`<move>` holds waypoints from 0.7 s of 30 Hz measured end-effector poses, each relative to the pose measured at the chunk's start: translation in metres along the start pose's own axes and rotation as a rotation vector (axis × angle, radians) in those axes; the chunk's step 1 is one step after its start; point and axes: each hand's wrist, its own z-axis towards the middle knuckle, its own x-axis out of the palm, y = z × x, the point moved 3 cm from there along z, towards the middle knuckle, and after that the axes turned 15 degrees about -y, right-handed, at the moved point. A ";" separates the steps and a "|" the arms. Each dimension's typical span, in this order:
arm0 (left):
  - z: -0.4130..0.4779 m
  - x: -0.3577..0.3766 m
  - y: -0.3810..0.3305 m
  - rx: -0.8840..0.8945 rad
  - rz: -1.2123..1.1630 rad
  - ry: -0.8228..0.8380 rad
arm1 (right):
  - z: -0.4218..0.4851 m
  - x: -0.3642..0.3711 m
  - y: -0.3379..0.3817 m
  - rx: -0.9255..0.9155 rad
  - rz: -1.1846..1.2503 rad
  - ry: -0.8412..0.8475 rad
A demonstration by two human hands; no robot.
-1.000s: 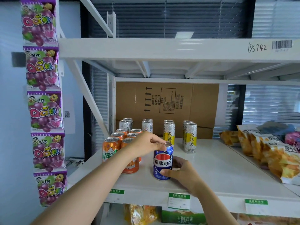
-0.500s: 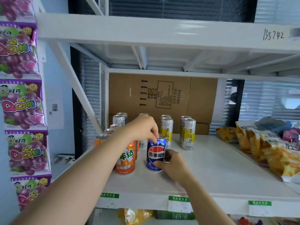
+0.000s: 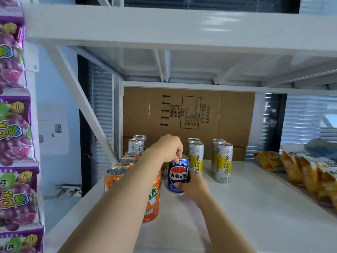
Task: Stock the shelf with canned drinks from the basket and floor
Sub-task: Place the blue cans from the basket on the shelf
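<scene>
A blue Pepsi can (image 3: pixel 178 175) stands upright on the white shelf (image 3: pixel 246 207). My left hand (image 3: pixel 168 148) grips its top rim from above, fingers curled over the lid. My right hand (image 3: pixel 193 187) holds the can's lower right side. Orange cans (image 3: pixel 116 177) stand in a row to the left, one (image 3: pixel 152 207) partly hidden behind my left forearm. Tall silver and yellow cans (image 3: pixel 196 157) stand just behind the Pepsi can, with another pair (image 3: pixel 223 161) to the right.
A cardboard box (image 3: pixel 189 114) fills the back of the shelf. Yellow snack bags (image 3: pixel 308 172) lie at the right. Purple candy packets (image 3: pixel 14 125) hang on the left post. The upper shelf beam (image 3: pixel 182 30) runs close overhead. A diagonal brace (image 3: pixel 80 99) crosses the left side.
Both hands have carried the Pepsi can deeper onto the shelf, toward the tall silver cans. The camera has moved closer and lower.
</scene>
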 end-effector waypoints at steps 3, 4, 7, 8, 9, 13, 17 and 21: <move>0.010 0.002 0.006 0.012 0.026 0.035 | 0.002 0.005 -0.006 -0.007 0.070 -0.012; 0.012 0.001 0.007 0.020 0.034 0.051 | 0.003 0.005 -0.008 -0.019 0.085 -0.009; 0.017 -0.001 0.005 0.048 0.059 0.087 | 0.008 0.002 -0.014 -0.041 0.151 0.016; 0.018 -0.001 0.004 0.061 0.069 0.093 | 0.009 0.001 -0.016 -0.040 0.178 0.024; 0.019 -0.001 0.004 0.069 0.077 0.096 | 0.011 0.002 -0.017 -0.037 0.205 0.035; 0.021 0.002 0.012 0.079 0.104 0.101 | 0.012 0.010 -0.022 -0.030 0.304 0.087; 0.021 0.003 0.020 0.096 0.092 0.068 | 0.015 0.017 -0.022 -0.071 0.272 0.059; 0.023 0.004 0.028 0.081 0.078 0.070 | 0.020 0.023 -0.028 -0.036 0.246 0.025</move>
